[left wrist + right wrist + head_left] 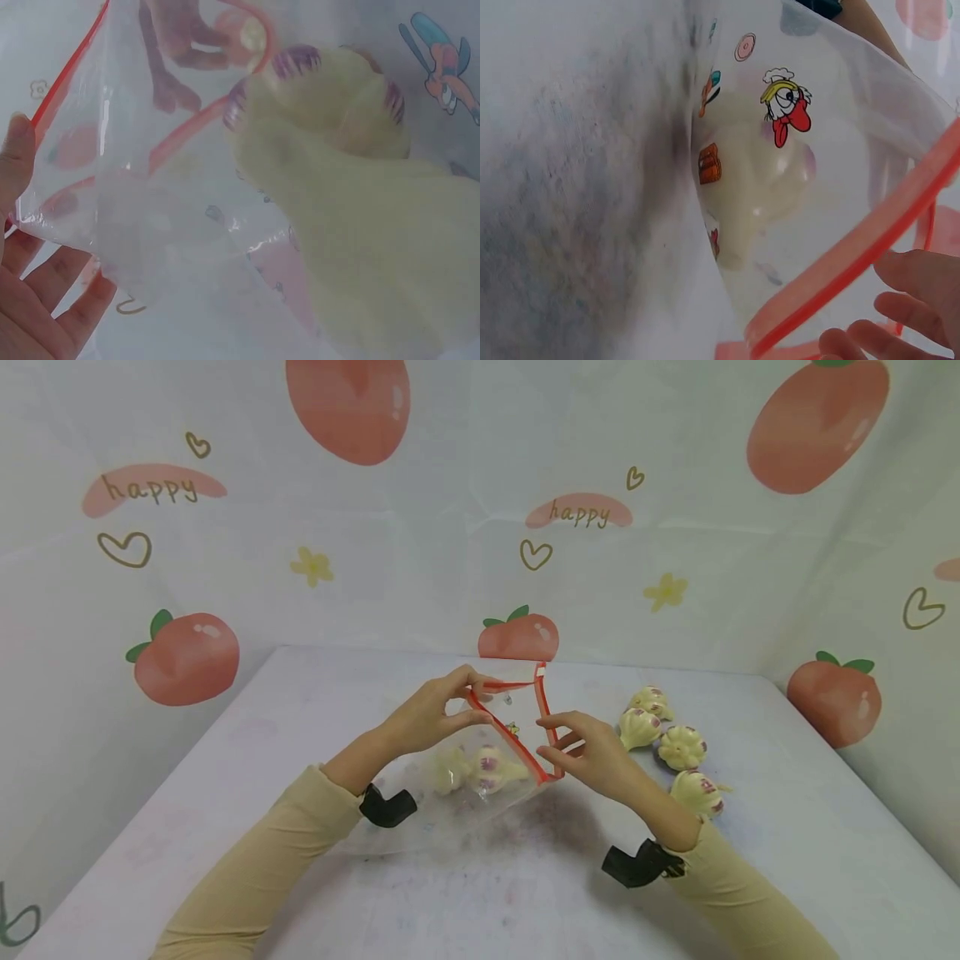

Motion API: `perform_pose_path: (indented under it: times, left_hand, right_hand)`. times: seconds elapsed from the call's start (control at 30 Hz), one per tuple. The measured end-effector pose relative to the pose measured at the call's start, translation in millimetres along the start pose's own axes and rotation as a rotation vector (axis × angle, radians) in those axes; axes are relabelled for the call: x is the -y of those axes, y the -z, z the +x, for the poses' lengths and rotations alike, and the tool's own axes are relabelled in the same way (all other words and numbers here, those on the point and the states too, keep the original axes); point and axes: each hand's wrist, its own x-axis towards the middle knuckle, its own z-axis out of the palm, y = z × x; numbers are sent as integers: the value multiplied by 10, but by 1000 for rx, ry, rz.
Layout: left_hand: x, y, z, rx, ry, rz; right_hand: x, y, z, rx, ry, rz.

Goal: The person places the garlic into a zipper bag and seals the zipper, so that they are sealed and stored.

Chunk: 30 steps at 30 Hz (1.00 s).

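A clear zip bag (457, 822) with red edging round its open mouth lies tilted on the table. Two garlic bulbs (489, 768) show through its plastic; one garlic bulb (330, 142) looms large in the left wrist view. My left hand (431, 714) pinches the red rim (64, 75) on the left of the mouth, thumb on one side and fingers on the other. At the mouth's right side, my right hand (596, 756) has its thumb and fingers spread apart with nothing between them. Its fingertips (900, 270) are close to the red edge.
Several loose garlic bulbs (682, 747) lie in a row on the table (480, 902), right of the bag and beyond my right hand. A white cloth backdrop (450, 568) printed with fruit closes off the back and sides. Black wrist mounts (637, 864) sit on both sleeves.
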Motion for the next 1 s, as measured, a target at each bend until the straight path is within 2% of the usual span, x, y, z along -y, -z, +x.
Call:
perform_pose_path:
  times: [0.4,0.57,0.67,0.83,1.0]
  left_hand:
    - [-21,56,-10,-47,-8,1]
    - [-23,81,-9,-71,-38,0]
    - [-28,97,-15,-80,-54,-7]
    - [-25,112,-32,-87,-46,-14]
    - [-25,115,-37,-84,-38,-12]
  right_hand:
    - [-72,230,-75,-75,-70,-41]
    - [-120,299,-109,-100,-107,-78]
    - [-147,345,-121,-102,-139,-95]
    - [-200,438,-147,-101,-163,-79]
    - [-269,542,-189,-107,-219,-111]
